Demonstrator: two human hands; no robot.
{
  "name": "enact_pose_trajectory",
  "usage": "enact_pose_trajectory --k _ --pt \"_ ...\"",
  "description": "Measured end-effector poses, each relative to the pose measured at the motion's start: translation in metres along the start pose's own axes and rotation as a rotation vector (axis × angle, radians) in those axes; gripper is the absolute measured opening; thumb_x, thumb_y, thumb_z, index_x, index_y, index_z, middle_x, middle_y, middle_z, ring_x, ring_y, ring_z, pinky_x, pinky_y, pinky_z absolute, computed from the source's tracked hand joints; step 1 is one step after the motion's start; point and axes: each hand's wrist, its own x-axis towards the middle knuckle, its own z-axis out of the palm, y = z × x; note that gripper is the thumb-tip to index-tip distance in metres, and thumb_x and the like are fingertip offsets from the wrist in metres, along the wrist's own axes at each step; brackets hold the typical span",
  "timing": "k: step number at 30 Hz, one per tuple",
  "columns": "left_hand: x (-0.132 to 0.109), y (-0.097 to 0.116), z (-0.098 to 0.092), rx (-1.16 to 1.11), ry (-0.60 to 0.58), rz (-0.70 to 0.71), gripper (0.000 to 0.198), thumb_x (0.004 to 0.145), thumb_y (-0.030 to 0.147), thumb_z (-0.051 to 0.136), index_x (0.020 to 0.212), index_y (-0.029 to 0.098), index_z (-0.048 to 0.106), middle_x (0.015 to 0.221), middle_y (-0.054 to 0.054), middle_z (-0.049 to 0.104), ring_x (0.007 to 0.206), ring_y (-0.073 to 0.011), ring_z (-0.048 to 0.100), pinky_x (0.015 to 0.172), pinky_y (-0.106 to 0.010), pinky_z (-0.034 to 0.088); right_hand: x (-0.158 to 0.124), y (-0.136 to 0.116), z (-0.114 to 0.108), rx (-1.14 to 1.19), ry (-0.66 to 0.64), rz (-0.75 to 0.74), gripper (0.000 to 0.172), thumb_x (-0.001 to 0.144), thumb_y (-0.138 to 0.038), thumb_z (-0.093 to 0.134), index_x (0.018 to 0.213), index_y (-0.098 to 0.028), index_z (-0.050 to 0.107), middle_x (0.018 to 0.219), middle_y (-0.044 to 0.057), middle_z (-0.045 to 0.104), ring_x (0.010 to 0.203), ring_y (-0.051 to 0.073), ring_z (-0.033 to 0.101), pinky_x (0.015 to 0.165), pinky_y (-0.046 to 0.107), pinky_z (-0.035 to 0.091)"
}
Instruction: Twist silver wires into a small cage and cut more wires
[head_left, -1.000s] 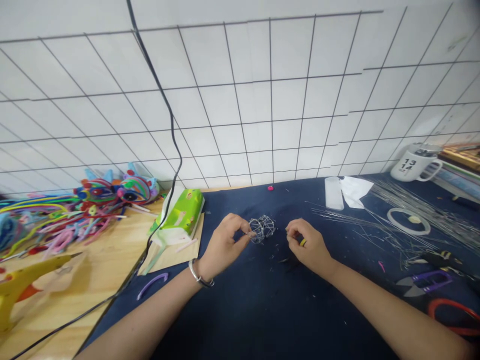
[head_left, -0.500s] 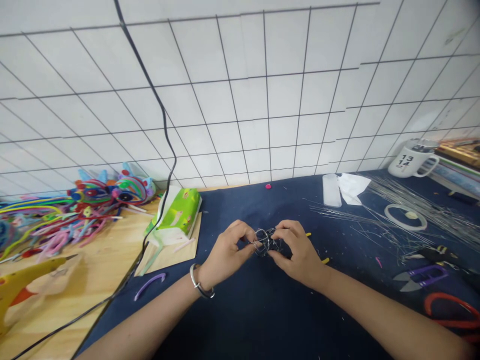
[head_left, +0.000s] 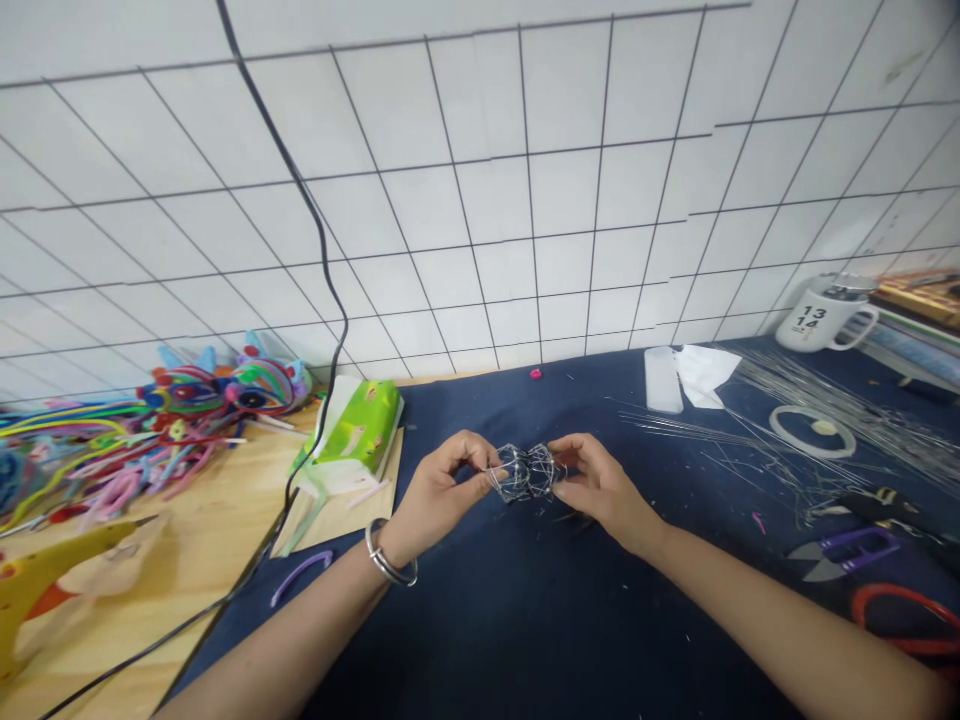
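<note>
Between my hands is a small wire frame (head_left: 527, 472), a silvery openwork shape with two rounded halves and a dark narrow middle. My left hand (head_left: 444, 492), with a silver bangle on its wrist, pinches the frame's left end between thumb and finger. At the other end, the thumb and fingers of my right hand (head_left: 600, 492) are closed on the right half. Dark blue cloth (head_left: 540, 610) lies underneath.
To the right lie loose wires (head_left: 847, 400), a wire coil (head_left: 811, 432), purple snips (head_left: 847, 552), red-handled pliers (head_left: 904, 610) and a white mug (head_left: 821, 315). Leftward are a green tissue pack (head_left: 364, 425), pipe cleaners (head_left: 135, 460), a yellow glue gun (head_left: 52, 590) and a black cable (head_left: 322, 250).
My hands have moved slightly apart, and the wire frame is turned so both rounded halves show more fully. The yellow pieces near my right hand are no longer visible.
</note>
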Motion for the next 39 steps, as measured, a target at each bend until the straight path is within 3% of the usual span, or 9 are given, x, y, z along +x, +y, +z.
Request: enact_pose_trajectory --k 6,13,19,23,29,35,39 --pt "-0.002 0.0 0.002 -0.01 0.011 0.015 0.017 0.073 0.018 0.061 0.067 0.016 0.045 0.076 -0.003 0.055 0.071 -0.0125 0.051 0.067 -0.027 0.043 -0.002 -0.002 0.006 0.174 -0.032 0.137 0.033 0.076 -0.019 0.054 0.106 -0.023 0.043 0.107 0.006 0.051 0.093 0.017 0.054 0.068 0.029 0.05" --pt "-0.006 -0.002 0.01 -0.063 0.037 -0.047 0.016 0.072 0.018 0.062 0.072 0.017 0.045 0.079 -0.003 0.056 0.072 -0.0121 0.051 0.066 -0.026 0.043 -0.005 0.004 0.015 0.011 0.064 0.091 0.03 0.077 -0.03 0.055 0.104 -0.022 0.045 0.098 0.004 0.056 0.078 0.014 0.056 0.059 0.025 0.049" --pt "-0.006 -0.001 0.011 -0.062 0.036 -0.047 0.016 0.073 0.019 0.061 0.073 0.017 0.045 0.08 -0.003 0.056 0.073 -0.0124 0.051 0.067 -0.026 0.043 -0.005 0.002 0.011 -0.059 0.128 0.095 0.014 0.082 -0.028 0.046 0.093 -0.02 0.05 0.082 0.001 0.056 0.068 0.011 0.057 0.057 0.024 0.048" --pt "-0.005 -0.002 0.01 -0.062 0.029 -0.053 0.017 0.072 0.021 0.062 0.071 0.017 0.046 0.08 -0.003 0.058 0.075 -0.0136 0.053 0.069 -0.027 0.044 -0.003 0.001 0.008 0.086 0.106 0.172 0.011 0.079 -0.027 0.049 0.087 -0.02 0.05 0.074 -0.001 0.055 0.064 0.011 0.058 0.052 0.023 0.048" --pt "-0.003 -0.012 0.008 -0.094 0.011 -0.099 0.016 0.072 0.023 0.062 0.074 0.016 0.048 0.087 -0.006 0.061 0.082 -0.0159 0.056 0.072 -0.029 0.046 -0.001 0.005 0.007 0.326 0.075 0.304 0.013 0.075 -0.025 0.053 0.086 -0.019 0.05 0.079 0.001 0.057 0.066 0.012 0.061 0.051 0.022 0.048" --pt "-0.001 -0.021 0.009 -0.078 -0.032 -0.134 0.013 0.075 0.023 0.059 0.074 0.016 0.048 0.089 -0.006 0.061 0.078 -0.0135 0.056 0.072 -0.028 0.045 -0.001 0.01 0.006 0.334 0.163 0.315 0.014 0.069 -0.017 0.054 0.083 -0.019 0.05 0.068 -0.002 0.055 0.059 0.009 0.055 0.044 0.017 0.041" --pt "-0.001 -0.024 0.011 -0.113 -0.048 -0.149 0.014 0.075 0.023 0.059 0.077 0.016 0.047 0.088 -0.004 0.06 0.075 -0.0114 0.055 0.069 -0.026 0.044 -0.001 0.009 0.005 0.345 0.151 0.336 0.014 0.069 -0.017 0.053 0.083 -0.019 0.051 0.069 -0.001 0.056 0.06 0.01 0.054 0.043 0.018 0.037"
